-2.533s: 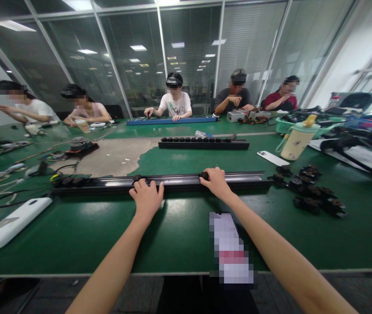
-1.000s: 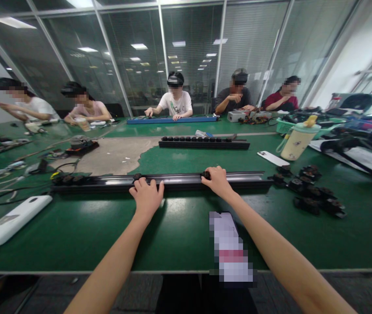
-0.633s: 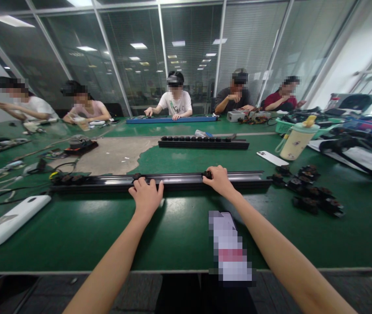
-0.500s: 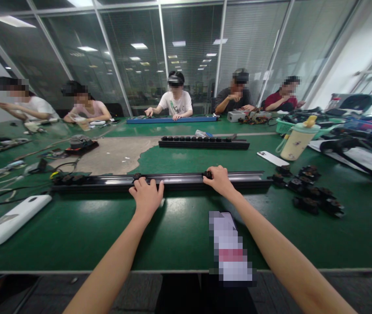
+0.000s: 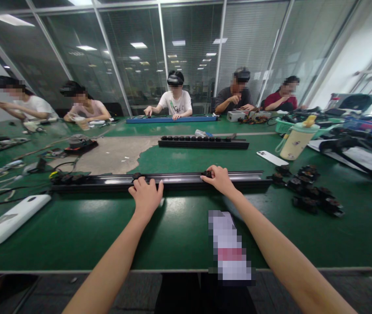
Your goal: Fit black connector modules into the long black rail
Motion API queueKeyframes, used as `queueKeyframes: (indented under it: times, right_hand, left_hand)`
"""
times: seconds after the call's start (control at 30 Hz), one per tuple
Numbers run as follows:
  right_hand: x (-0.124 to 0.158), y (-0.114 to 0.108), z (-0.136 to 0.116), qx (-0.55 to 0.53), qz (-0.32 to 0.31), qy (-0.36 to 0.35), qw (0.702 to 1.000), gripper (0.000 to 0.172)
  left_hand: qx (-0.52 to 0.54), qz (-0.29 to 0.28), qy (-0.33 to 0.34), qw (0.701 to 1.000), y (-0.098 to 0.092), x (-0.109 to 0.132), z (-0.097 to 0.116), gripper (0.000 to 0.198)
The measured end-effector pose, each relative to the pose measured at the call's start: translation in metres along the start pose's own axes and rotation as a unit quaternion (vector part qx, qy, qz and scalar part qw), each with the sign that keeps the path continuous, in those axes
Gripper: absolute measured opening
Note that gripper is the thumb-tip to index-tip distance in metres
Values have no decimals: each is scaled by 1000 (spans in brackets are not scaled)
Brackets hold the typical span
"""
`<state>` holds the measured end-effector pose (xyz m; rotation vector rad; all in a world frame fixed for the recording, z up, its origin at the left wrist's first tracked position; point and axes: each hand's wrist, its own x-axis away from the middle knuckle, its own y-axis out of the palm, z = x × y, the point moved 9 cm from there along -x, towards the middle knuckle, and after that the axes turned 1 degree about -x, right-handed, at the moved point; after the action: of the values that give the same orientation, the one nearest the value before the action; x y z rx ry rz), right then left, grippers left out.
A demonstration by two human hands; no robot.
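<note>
1. Nearest the viewer, a phone (image 5: 229,244) with its screen blurred lies on the green table mat (image 5: 74,235) by the table's near edge, between the person's two bare forearms.
2. A white flat device (image 5: 11,219) lies on the mat to the far left, well apart from both hands.
3. The left hand (image 5: 145,196) rests palm down, fingers side by side and uncurled, with its fingertips pressing on the near edge of a long black rail (image 5: 179,179). It grips nothing. It sits where it was 2.5 seconds ago.
4. The rail lies crosswise on the mat in front of the person and has not shifted.
5. The right hand (image 5: 220,179) reaches the rail further right, its thumb and forefinger closed on a small black module (image 5: 206,174) seated in the rail's channel. Hand and module are almost exactly where they were before.
6. More loose black modules (image 5: 310,192) are heaped on the mat to the right of the rail.
7. Beyond lie a white phone (image 5: 272,158), a cream drinking bottle (image 5: 297,140) and a second black rail (image 5: 203,142) filled with modules.
8. At the far side, five seated co-workers handle their own parts; one has hands on a blue rail (image 5: 172,119).
</note>
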<state>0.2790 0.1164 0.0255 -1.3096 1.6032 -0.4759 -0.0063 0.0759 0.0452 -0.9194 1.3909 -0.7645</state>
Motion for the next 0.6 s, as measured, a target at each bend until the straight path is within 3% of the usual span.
queueKeyframes:
  times: [0.6]
  right_hand:
    - [1,0,0,16,12,17,1000,26]
  left_hand:
    - [-5,2,3,1000,0,0,0,59]
